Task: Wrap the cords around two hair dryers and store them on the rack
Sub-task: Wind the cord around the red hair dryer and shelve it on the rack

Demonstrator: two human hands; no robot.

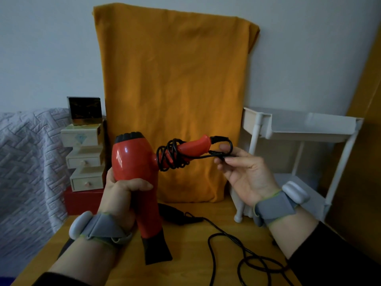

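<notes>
Two forearms in dark sleeves are reaching in from the bottom edge, each wearing a grey wristband with a white pod. Of the two hands, the left hand is gripping the barrel of the red hair dryer with its fingers curled round it. It is holding the dryer up above the worktop, with the black nozzle pointing down toward the camera and the handle sticking out to the right. A black cord is sitting in several loops round that handle, close to the body. The right hand, palm up and just beside the handle's tip, is pinching the cord's free end between thumb and fingertips. Whether a plug is in the pinch is hard to tell. Below and behind the red dryer, a black hair dryer is lying partly hidden on the worktop, its loose cord trailing toward the camera in untidy curls. A white rack is standing at the right, beyond the right hand. An orange cloth is hanging against the wall behind, with small boxes stacked to its left.
</notes>
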